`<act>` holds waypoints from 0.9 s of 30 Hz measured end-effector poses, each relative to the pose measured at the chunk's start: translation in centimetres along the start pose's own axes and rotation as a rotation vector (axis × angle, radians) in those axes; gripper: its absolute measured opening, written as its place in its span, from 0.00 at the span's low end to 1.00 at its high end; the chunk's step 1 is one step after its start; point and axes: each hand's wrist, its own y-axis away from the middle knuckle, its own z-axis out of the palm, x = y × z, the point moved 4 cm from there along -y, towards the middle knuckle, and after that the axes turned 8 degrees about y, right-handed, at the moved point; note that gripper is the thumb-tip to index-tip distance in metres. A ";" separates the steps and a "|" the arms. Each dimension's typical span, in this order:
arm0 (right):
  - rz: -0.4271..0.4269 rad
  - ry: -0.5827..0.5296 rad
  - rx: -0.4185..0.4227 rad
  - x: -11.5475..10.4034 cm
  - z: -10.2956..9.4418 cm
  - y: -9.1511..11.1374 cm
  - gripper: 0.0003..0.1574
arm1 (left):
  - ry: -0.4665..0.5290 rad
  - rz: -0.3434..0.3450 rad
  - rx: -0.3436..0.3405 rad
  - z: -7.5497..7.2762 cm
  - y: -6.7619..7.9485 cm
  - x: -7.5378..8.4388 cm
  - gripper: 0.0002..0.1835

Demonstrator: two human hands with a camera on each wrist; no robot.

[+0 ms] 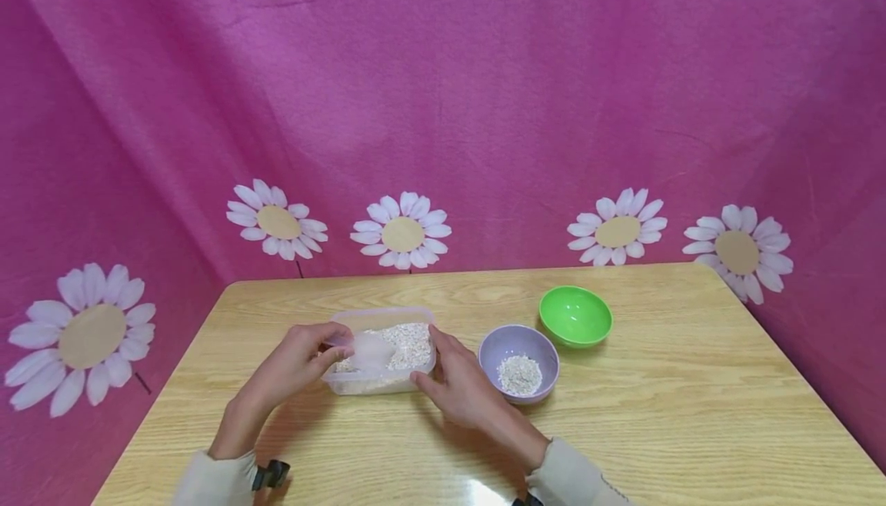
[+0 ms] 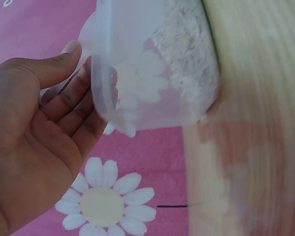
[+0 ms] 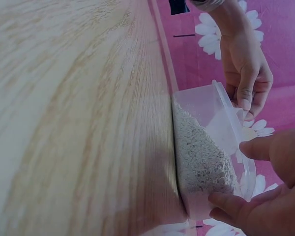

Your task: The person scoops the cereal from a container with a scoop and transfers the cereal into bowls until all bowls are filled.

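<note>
A clear plastic container (image 1: 384, 384) stands on the table with pale rolled oats (image 1: 413, 343) in it. My left hand (image 1: 299, 358) pinches the handle of a translucent scoop (image 1: 374, 352) between thumb and fingers, over the container's left part. The scoop's bowl lies inside the container, by the oats. At the other end, my right hand (image 1: 462, 383) grips the container, thumb on the near side and fingers round the right end. The right wrist view shows the oats (image 3: 199, 155) piled on a slope through the see-through wall.
Right of the container is a purple bowl (image 1: 489, 341) with a small heap of oats (image 1: 520, 374); my right forearm passes close to it. A green bowl (image 1: 576, 315) stands behind it to the right. A pink flowered cloth (image 1: 484, 106) hangs behind the wooden table (image 1: 692, 383).
</note>
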 end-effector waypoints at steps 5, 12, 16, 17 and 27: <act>0.005 0.003 0.003 0.0 0.1 0.0 0.50 | 0.048 -0.008 0.007 1.1 -0.3 0.0 0.07; 0.012 -0.009 -0.002 0.1 0.1 0.0 0.50 | 0.084 -0.040 0.004 2.3 -0.6 -0.5 0.04; 0.011 -0.004 0.001 0.1 0.1 0.0 0.49 | 0.085 -0.047 0.007 2.3 -0.5 -0.5 0.04; 0.011 -0.004 0.001 0.1 0.1 0.0 0.49 | 0.087 -0.044 0.009 2.2 -0.5 -0.5 0.04; 0.018 -0.002 0.003 0.1 0.1 -0.1 0.50 | 0.080 -0.045 0.022 2.0 -0.4 -0.7 0.05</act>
